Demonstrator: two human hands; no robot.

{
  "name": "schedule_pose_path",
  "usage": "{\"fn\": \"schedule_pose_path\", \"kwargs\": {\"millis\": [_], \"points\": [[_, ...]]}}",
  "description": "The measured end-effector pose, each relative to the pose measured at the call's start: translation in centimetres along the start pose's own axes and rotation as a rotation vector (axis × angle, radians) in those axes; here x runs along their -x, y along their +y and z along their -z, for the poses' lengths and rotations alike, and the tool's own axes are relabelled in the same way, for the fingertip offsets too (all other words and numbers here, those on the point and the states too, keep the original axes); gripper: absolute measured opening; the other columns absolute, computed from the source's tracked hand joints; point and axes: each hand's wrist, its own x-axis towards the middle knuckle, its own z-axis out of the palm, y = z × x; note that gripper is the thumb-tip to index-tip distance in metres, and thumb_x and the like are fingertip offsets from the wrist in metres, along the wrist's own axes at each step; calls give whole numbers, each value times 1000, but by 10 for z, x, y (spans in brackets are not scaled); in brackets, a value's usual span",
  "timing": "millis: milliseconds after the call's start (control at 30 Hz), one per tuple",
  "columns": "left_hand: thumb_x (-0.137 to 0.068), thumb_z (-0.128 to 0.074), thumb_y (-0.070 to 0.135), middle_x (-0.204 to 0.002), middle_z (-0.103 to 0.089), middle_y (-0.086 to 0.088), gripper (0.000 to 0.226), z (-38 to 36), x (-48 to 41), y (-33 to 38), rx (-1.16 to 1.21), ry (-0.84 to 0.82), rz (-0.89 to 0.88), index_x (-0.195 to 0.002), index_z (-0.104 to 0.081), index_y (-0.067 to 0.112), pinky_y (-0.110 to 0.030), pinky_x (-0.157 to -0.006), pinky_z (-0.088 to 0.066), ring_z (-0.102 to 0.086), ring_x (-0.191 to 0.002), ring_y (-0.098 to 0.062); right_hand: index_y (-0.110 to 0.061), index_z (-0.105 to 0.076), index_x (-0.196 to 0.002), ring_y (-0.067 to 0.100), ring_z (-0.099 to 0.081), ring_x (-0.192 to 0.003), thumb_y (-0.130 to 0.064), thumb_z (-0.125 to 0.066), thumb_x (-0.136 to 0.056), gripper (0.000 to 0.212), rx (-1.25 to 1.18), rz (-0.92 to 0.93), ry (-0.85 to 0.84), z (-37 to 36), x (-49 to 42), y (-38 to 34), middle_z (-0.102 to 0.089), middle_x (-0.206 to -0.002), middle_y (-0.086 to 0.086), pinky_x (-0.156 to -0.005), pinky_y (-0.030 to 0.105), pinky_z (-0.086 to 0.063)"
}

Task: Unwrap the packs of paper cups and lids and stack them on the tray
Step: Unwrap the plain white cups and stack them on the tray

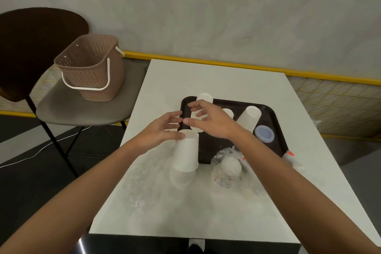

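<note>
Paper cups (186, 150), upturned, stacked at near-left corner of tray (270, 115); more cups (248, 117) on tray itself. Left hand (162, 130) spread, thumb touching stack top; right hand (208, 121) spread, empty. Probably mid-stacking. Next: gripping stack, lifting onto tray.

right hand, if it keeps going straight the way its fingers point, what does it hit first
Probably the upside-down cup stack at the tray's far left: the right hand's open fingers point left toward it. Depth is unclear, so they may already be close.
</note>
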Motion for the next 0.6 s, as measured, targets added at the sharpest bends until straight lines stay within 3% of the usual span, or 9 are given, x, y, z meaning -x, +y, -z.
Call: {"fn": "schedule_pose_path", "kwargs": {"millis": [167,333,500,600], "points": [[-49,-81,50,-125,-55,10,102,-10,17,-17,-94,7,89,-139,-39,29,-22,-93,-43,-53,-115,-7,-26,-44,-133,10,-53,-102,-44,-73,-76,66,35,-83,-68,-12,20,-1,-52,-117,-9,-84,22,-43],[-69,-84,26,-116,-59,12,74,-24,21,-23,-132,8,108,-131,-44,25,-17,-78,-48,-57,-104,-2,-24,-41,-135,12,-56,-96,-32,-78,-74,72,51,-115,-112,-19,30,0,-51,-121,-3,-77,20,-44],[-65,-84,31,-114,-63,7,68,-30,20,-24,-146,26,88,-123,-50,23,-31,-87,-53,-61,-103,-11,-21,-41,-135,12,-55,-92,-26,-76,-77,68,55,-97,-126,-25,35,0,-54,-113,-3,-75,18,-40],[-60,-83,38,-112,-64,8,70,-32,19,-20,-160,50,73,-121,-51,23,-33,-86,-54,-62,-102,-12,-21,-42,-134,12,-55,-92,-26,-76,-77,67,30,-87,-113,-24,37,0,-52,-108,-6,-75,18,-41]]}}
